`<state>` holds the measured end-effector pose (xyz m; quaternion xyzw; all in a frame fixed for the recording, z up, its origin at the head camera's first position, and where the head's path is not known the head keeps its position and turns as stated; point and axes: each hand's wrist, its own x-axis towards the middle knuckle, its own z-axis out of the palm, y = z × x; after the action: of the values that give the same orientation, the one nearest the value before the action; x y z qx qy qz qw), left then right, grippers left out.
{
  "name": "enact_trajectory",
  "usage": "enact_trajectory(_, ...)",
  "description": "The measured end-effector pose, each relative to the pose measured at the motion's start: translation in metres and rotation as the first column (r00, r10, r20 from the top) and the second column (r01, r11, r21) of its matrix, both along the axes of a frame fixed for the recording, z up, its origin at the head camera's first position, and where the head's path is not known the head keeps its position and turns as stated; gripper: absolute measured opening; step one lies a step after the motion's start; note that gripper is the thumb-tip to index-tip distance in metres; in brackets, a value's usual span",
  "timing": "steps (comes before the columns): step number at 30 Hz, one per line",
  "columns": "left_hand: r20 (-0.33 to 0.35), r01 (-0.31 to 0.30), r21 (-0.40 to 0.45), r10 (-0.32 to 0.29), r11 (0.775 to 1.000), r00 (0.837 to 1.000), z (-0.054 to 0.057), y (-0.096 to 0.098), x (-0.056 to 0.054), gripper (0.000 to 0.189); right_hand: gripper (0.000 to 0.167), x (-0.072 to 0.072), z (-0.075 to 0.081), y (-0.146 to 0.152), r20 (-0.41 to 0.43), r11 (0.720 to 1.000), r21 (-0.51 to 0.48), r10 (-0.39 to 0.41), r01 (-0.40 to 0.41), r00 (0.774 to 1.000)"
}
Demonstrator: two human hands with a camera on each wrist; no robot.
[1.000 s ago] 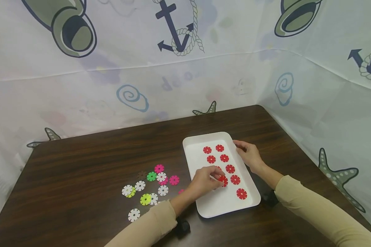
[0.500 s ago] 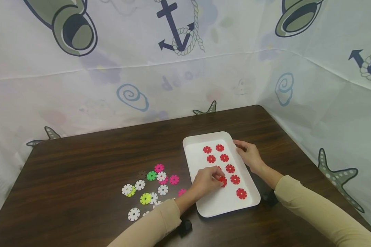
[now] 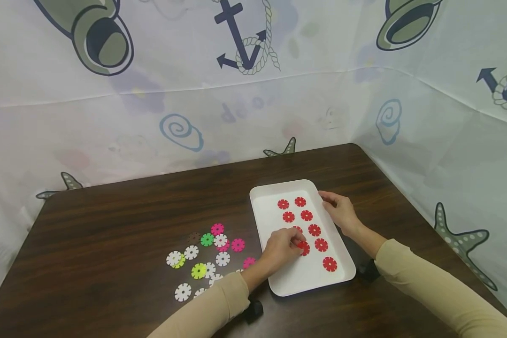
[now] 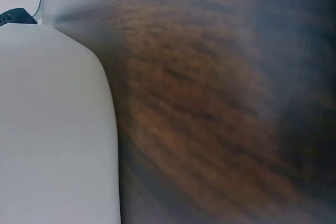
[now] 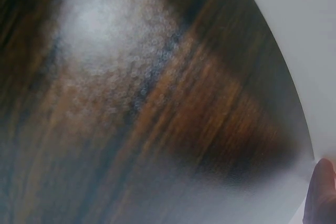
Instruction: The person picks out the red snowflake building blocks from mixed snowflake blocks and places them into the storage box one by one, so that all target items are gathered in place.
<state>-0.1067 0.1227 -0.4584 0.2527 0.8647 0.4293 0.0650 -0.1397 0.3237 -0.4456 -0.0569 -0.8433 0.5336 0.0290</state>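
Observation:
A shallow white tray [image 3: 285, 281] lies on the table with red notched discs in two columns, such as one red disc [image 3: 330, 264] near its lower right. My left hand [image 3: 280, 249] reaches over the tray's left side and pinches a red snowflake-style disc [image 3: 305, 249] at the lower end of the left column. Its fingers partly cover another red disc [image 3: 297, 229] above. My right hand [image 3: 341, 213] grips the tray's right rim with thumb and fingers. In the right wrist view, a fingertip [image 5: 321, 192] touches the tray edge [image 5: 294, 40].
Left of the tray, loose discs lie scattered: white [image 3: 183, 292], yellow [image 3: 198, 271], green [image 3: 207, 239], pink [image 3: 238, 245] and a brown one [image 3: 194, 238]. My left sleeve [image 3: 211, 305] hides some. The dark wooden table [image 3: 110, 234] meets a printed cloth [image 3: 131, 117] behind.
The left hand and the disc in its fingers have shifted very slightly left on the tray. The right hand stays at the rim, and the tray has not visibly moved.

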Motion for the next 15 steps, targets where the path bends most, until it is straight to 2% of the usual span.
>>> enact_trajectory(15,-0.019,-0.016,-0.045,0.016,0.999,1.0,-0.001,-0.0005,0.0007,0.015,0.04,0.0005,0.0012,-0.0004,0.011,1.0,-0.009,0.003,-0.003,1.0)
